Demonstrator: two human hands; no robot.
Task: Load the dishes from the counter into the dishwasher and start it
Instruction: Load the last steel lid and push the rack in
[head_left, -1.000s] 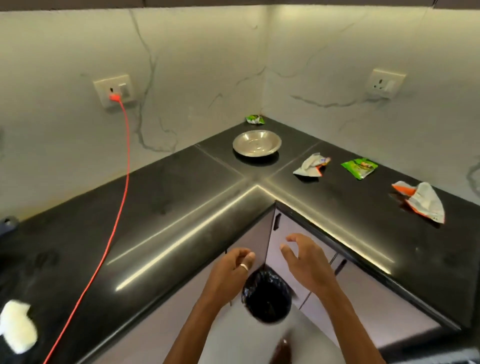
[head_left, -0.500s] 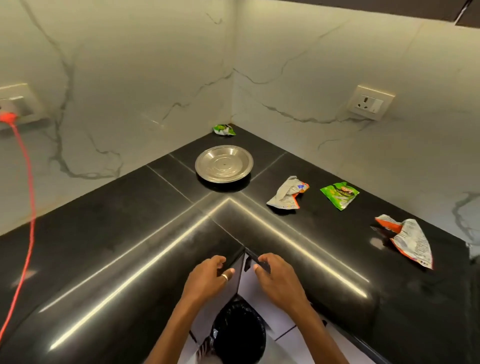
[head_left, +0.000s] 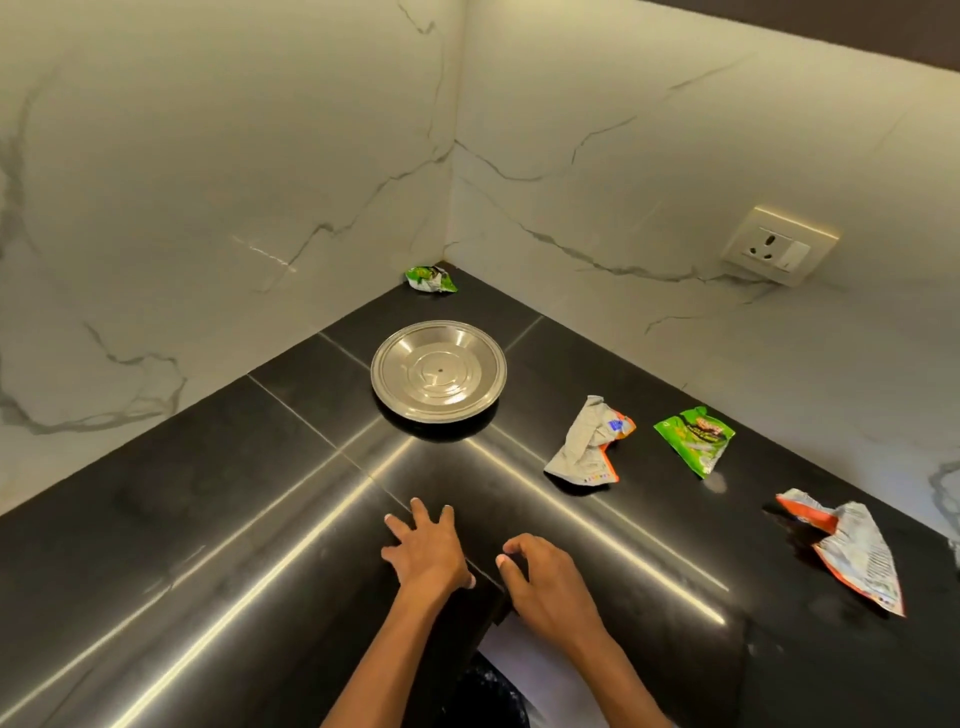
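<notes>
Raised onto the bench (head_left: 208, 519), the left hand (head_left: 426, 551) is spread flat, the right hand (head_left: 545, 582) loosely curled; wrappers (head_left: 589, 441) are strewn beside the plate (head_left: 439, 370).

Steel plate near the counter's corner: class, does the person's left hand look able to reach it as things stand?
Probably yes. The left hand lies flat on the counter in front of the steel plate, with only bare surface between; the wrappers lie off to the right.
</notes>
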